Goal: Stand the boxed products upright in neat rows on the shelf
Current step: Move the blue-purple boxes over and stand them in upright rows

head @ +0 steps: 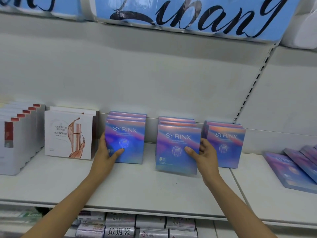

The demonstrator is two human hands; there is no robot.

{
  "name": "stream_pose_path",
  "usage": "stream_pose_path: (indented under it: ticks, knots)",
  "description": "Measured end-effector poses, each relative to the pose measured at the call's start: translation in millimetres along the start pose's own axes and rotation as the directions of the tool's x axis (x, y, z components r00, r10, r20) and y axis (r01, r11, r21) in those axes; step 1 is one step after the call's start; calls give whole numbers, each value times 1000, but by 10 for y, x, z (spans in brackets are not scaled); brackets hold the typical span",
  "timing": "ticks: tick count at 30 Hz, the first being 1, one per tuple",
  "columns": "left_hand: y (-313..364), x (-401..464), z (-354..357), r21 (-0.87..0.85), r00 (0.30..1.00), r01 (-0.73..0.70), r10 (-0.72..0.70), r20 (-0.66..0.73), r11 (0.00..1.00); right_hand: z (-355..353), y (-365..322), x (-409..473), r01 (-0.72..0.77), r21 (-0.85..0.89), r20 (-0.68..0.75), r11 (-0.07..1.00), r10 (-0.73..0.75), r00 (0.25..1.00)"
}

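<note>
Three rows of blue-purple SYRINX boxes stand upright on the white shelf (pixel 137 186). My left hand (pixel 106 152) grips the left edge of the left row's front box (pixel 127 140), thumb on its face. My right hand (pixel 204 155) holds the right edge of the middle row's front box (pixel 176 146), thumb across its front. The right row (pixel 226 143) stands untouched just behind my right hand. Several more SYRINX boxes (pixel 295 169) lie flat, overlapping, at the far right.
White MARUBI boxes (pixel 68 134) stand left of the SYRINX rows, with a row of white-and-red boxes (pixel 18 138) further left. Packaged goods (pixel 137 225) fill the shelf below. Large blue packs (pixel 188 14) sit on the shelf above.
</note>
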State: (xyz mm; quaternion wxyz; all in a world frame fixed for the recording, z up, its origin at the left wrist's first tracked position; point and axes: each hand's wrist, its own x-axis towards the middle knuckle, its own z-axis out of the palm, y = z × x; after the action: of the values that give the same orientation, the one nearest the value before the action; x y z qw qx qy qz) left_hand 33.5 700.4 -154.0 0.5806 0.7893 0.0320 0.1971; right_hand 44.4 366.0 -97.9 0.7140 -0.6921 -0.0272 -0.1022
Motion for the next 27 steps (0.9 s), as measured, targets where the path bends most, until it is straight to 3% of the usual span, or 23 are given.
stream_pose_path:
  ticks: [7,17,20,23,27]
  knots:
    - [-71,30,-5,2,1000,8,-8,-2,1000,215,283,78,97,-382,-160,919,-169,973]
    - [-47,26,-33,34,999,-11,13,-42,999,282,403,127,51,-257,-112,965,-83,990]
    - [48,-32,-31,113,981,-141,155,-121,984,232,337,135,69,-293,-64,954,-91,994]
    - [180,-100,-31,290,902,-333,393,-180,897,50,215,176,102,-447,30,889,-99,995]
    - [578,-155,163,241,864,-490,503,12,838,-346,-9,102,208,-635,86,744,-199,976]
